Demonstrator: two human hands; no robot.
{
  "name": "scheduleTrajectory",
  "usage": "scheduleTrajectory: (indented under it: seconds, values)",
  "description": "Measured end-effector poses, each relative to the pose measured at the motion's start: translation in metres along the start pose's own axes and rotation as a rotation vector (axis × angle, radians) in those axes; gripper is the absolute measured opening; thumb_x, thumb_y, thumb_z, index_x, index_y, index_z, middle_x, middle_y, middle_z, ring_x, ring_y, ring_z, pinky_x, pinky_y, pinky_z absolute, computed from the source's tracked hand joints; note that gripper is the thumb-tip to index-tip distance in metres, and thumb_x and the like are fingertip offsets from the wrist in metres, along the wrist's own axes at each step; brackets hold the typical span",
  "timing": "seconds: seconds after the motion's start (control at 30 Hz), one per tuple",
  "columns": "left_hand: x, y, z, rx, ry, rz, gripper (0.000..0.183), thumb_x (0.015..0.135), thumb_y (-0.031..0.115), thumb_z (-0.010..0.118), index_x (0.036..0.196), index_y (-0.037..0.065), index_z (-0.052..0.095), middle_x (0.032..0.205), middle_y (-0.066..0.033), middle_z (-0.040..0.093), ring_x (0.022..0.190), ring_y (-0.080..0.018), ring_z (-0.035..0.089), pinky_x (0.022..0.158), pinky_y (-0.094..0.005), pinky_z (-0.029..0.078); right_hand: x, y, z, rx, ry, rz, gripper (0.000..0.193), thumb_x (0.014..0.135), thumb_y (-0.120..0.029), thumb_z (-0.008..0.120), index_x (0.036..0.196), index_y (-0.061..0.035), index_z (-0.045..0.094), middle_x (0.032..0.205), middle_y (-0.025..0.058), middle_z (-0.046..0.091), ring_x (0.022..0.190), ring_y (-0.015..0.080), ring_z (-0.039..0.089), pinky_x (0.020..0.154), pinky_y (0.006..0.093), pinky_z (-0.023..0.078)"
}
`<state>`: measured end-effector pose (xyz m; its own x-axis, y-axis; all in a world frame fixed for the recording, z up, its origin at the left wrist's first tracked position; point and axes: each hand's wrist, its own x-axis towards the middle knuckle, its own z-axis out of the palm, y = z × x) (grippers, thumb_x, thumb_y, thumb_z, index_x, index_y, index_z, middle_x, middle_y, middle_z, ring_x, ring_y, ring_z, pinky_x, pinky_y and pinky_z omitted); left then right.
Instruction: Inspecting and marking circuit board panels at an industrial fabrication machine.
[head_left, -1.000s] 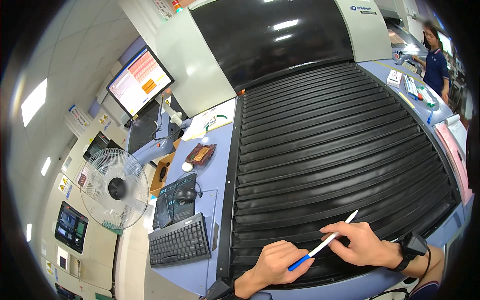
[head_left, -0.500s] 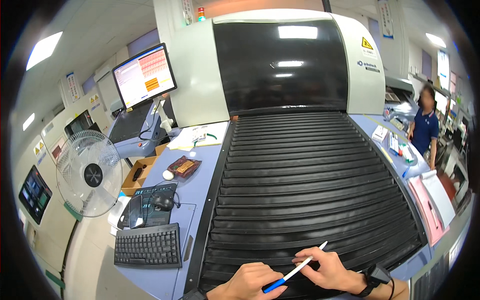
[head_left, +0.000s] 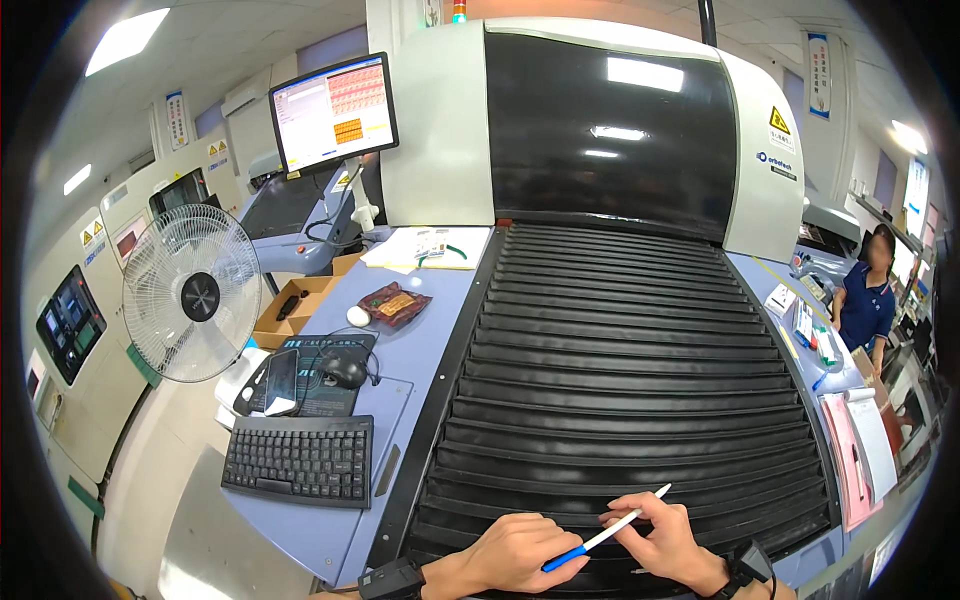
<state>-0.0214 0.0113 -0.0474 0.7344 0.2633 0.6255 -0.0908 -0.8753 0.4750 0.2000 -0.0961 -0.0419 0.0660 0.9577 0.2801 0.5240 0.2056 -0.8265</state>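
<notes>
Pen held aslant above the near edge of the black ribbed cover; left hand, grip closed on blue end; right hand, grip grasping white barrel; keyboard at left edge of surface.

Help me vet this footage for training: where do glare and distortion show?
Head view: white glare on the dark window, none hiding the pen; head view: ridges on the black cover bow, and the picture's corners go black.

Smooth plastic, soft sheen
I saw a smooth plastic pen, a glossy dark panel and a satiny, pleated cover.
</notes>
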Motion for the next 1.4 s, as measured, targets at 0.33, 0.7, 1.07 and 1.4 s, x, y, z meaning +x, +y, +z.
scheduleTrajectory:
  seconds: [0.33, 0.7, 1.07, 1.4]
  values:
    - [-0.004, -0.003, 0.001, -0.003, -0.003, -0.012, 0.017, 0.080, 0.016, 0.083, 0.091, 0.007, 0.075, 0.066, -0.0042, 0.062, 0.056, -0.0232, 0.060, 0.055, -0.0344, 0.048, 0.001, -0.002, 0.001, -0.006, -0.003, -0.009, 0.024, 0.090, -0.001, 0.070, 0.113, 0.0034, 0.064, 0.096, 0.0159, 0.079, 0.096, 0.0261, 0.078, 0.085, 0.0337, 0.063]
    - [-0.003, 0.000, 0.008, -0.022, 0.057, 0.032, 0.017, 0.088, 0.021, 0.077, 0.089, 0.006, 0.069, 0.068, -0.0060, 0.060, 0.060, -0.0237, 0.060, 0.059, -0.0355, 0.049, -0.004, -0.001, 0.003, -0.011, 0.068, -0.012, 0.017, 0.092, 0.000, 0.069, 0.108, 0.0030, 0.065, 0.090, 0.0159, 0.078, 0.090, 0.0227, 0.078, 0.080, 0.0333, 0.062]
    - [0.003, 0.003, 0.003, -0.054, -0.040, -0.038, 0.018, 0.079, 0.013, 0.083, 0.091, 0.002, 0.075, 0.068, -0.0071, 0.065, 0.057, -0.0242, 0.061, 0.056, -0.0341, 0.049, -0.001, -0.002, -0.004, 0.033, 0.012, 0.002, 0.022, 0.091, -0.004, 0.069, 0.112, 0.0009, 0.067, 0.096, 0.0151, 0.077, 0.092, 0.0279, 0.078, 0.080, 0.0338, 0.062]
    - [0.003, 0.001, 0.002, -0.052, -0.071, -0.061, 0.016, 0.081, 0.011, 0.082, 0.090, 0.001, 0.074, 0.065, -0.0073, 0.064, 0.054, -0.0229, 0.060, 0.054, -0.0330, 0.048, -0.003, 0.007, -0.002, 0.054, -0.002, -0.046, 0.024, 0.091, -0.009, 0.070, 0.114, -0.0026, 0.067, 0.091, 0.0154, 0.076, 0.078, 0.0308, 0.075, 0.069, 0.0378, 0.060]
